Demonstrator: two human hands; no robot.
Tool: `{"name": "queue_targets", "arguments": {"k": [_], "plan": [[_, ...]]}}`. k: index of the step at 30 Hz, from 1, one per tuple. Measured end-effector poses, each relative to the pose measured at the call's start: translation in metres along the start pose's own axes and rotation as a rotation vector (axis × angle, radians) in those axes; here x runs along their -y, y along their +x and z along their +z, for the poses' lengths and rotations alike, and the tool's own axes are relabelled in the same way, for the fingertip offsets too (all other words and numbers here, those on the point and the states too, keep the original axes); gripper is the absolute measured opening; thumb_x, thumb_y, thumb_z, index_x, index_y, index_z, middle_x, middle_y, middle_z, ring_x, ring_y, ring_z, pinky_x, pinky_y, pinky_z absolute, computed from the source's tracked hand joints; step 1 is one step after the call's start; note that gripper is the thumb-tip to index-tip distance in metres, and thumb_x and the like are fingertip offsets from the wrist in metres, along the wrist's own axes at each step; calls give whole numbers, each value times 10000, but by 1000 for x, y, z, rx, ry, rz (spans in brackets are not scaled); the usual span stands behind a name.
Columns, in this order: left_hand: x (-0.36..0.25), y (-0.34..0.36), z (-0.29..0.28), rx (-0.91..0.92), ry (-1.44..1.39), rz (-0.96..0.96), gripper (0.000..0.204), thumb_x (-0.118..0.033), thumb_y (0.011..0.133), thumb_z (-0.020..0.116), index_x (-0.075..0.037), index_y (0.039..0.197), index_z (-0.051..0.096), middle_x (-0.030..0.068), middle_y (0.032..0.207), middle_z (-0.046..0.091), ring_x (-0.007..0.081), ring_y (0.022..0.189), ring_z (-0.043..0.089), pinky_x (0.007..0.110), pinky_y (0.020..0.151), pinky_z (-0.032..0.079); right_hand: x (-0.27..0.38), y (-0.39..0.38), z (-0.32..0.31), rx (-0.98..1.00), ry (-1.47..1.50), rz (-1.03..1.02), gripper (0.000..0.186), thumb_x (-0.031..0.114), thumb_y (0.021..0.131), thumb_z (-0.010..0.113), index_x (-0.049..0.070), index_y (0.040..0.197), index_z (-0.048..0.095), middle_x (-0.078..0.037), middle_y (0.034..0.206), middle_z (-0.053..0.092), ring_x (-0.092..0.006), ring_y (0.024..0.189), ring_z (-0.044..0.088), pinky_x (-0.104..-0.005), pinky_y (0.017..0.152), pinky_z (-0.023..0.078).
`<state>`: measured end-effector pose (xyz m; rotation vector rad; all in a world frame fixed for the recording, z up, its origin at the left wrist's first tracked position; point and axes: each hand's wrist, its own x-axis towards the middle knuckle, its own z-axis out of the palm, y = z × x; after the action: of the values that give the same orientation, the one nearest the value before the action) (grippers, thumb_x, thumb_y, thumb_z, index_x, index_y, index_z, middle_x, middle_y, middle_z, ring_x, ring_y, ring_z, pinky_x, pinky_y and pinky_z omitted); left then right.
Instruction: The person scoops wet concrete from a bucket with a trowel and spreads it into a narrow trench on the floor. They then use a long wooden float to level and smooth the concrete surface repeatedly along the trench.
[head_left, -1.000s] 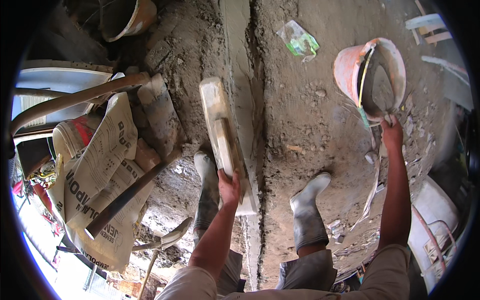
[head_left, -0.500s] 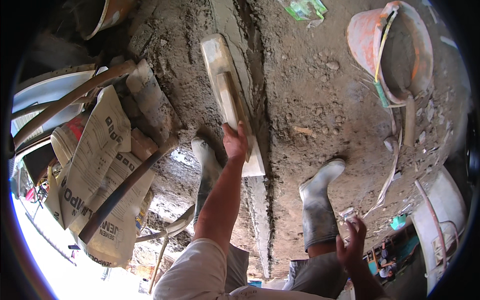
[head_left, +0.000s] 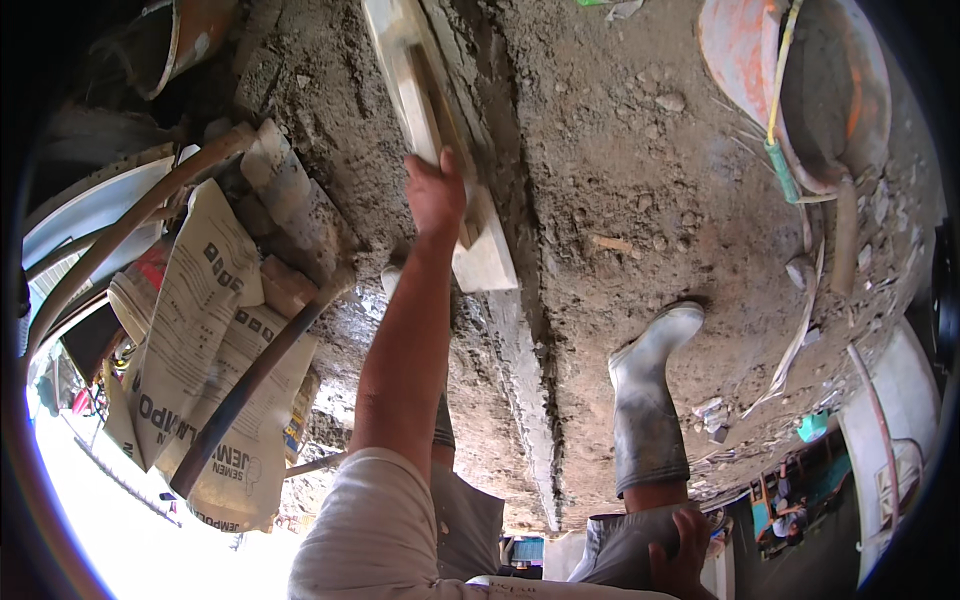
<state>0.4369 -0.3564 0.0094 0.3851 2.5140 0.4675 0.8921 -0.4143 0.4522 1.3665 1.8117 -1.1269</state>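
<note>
Nearest you, at the lower edge, your right hand (head_left: 682, 555) hangs in front of your trouser leg (head_left: 612, 540), its bent fingers loosely apart and the thumb away from them. Farther out, your right rubber boot (head_left: 648, 390) stands on the dirt (head_left: 590, 330) to the right of a narrow grey mortar strip (head_left: 522, 390). Your left arm stretches forward, and your left hand (head_left: 437, 195) is wrapped around the handle (head_left: 418, 100) of a long wooden float (head_left: 485, 245), which lies along the strip, its near end just past your left boot. Left of it, a printed paper cement sack (head_left: 200, 300) lies under a dark pole (head_left: 245, 395). Far off to the right, an orange bucket (head_left: 738, 60) lies tipped on its side.
</note>
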Motion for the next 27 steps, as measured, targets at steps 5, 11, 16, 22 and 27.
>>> {"name": "queue_targets", "arguments": {"k": [5,11,16,22,27], "plan": [[58,-75,18,15,36,-101,524,-455,941,527,-7,1166,374,363,897,622,562,856,599,607,775,474,8,11,-6,31,-45,13,662,336,779,693,20,1314,464,-247,1295,481,-441,1213,438,-543,1024,349],[14,-24,1,29,42,-68,524,-457,954,511,30,1109,398,359,966,616,555,939,591,575,834,482,22,14,-16,114,-63,140,690,305,787,717,63,1378,456,-224,1366,485,-421,1296,417,-505,1093,332],[-53,46,-21,63,26,-24,483,-401,959,533,41,1092,393,351,977,625,518,926,633,547,810,522,13,12,-9,102,-32,87,697,320,782,709,35,1360,444,-237,1338,480,-427,1257,430,-519,1069,332],[8,-1,0,44,14,-16,532,-422,962,515,44,1173,370,380,974,620,552,914,613,564,817,506,3,3,-9,42,6,49,696,356,789,700,7,1336,448,-245,1303,484,-436,1224,439,-544,1040,337],[15,-24,1,96,66,-102,536,-448,962,497,31,1160,361,392,944,612,570,890,600,594,817,489,14,-21,-24,71,-36,159,714,339,800,704,28,1388,444,-234,1350,496,-415,1278,443,-510,1096,319]]}}
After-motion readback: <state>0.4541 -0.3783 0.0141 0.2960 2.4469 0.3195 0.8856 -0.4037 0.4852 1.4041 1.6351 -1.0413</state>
